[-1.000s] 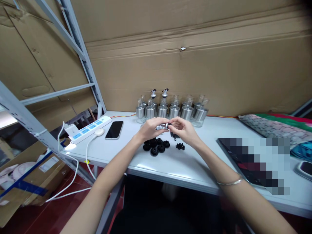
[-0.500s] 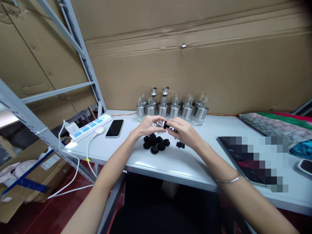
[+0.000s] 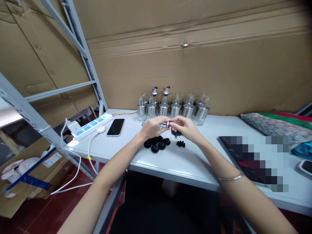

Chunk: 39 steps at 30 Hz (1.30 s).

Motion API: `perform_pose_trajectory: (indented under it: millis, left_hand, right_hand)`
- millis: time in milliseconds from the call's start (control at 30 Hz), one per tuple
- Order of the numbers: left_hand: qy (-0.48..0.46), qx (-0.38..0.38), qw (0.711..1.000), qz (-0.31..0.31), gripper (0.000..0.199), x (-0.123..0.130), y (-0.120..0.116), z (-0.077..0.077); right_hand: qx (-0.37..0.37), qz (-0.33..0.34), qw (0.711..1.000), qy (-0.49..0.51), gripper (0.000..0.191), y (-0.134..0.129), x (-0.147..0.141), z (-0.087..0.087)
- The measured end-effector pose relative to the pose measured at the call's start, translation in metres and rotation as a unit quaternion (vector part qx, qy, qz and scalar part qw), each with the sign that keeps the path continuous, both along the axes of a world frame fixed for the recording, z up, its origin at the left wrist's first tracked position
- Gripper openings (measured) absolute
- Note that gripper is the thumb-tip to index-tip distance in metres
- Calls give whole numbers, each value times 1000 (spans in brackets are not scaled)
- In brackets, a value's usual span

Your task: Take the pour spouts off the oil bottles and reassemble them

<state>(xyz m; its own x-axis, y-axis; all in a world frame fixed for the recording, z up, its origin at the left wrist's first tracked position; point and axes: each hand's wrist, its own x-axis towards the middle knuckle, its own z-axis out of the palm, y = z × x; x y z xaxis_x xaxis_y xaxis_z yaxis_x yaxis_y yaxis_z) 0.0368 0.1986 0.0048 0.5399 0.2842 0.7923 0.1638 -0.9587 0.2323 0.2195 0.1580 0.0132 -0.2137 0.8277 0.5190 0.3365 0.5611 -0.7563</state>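
My left hand (image 3: 153, 127) is closed around a silver bottle pourer (image 3: 167, 124), held just above the table in front of the bottles. The fingertips of my right hand (image 3: 185, 128) are pinched on the pourer's right end, so most of its dark part is hidden. Below my left hand lies a heap of round black rubber stoppers (image 3: 161, 146). Small black caps (image 3: 180, 144) sit in a cluster under my right hand, and more dark small parts (image 3: 175, 133) are partly covered by its fingers.
Glass bottles with steel sleeves (image 3: 175, 110) stand in rows along the cardboard wall (image 3: 156, 58); two rear ones carry silver pourers (image 3: 166, 91). A phone (image 3: 115, 127) and a power strip (image 3: 92, 126) lie at left. At right are a dark flat item (image 3: 229, 148) and a patterned bag (image 3: 265, 125).
Both hands have shifted slightly right with the pourer. My right fingers now cover more of its dark end, and my left hand has turned a little. The view has moved slightly.
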Motion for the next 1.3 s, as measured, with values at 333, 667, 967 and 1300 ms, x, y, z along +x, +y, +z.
perform_pose_trajectory:
  millis: [333,667,967,1300]
  left_hand:
    - [56,-46,997,-9,30,-7,0,11]
    - [90,-137,986,16,29,-7,-2,13]
    - [55,-258,964,33,33,-9,-4,18]
    - [14,-353,935,10,37,-9,-1,20]
  right_hand:
    - [51,-11,995,-87,18,-6,3,7]
    - [178,-53,961,-203,3,-5,4,5]
    - [274,-97,917,-274,7,-9,-4,6]
    - [313,-127,898,-281,11,-13,-11,10]
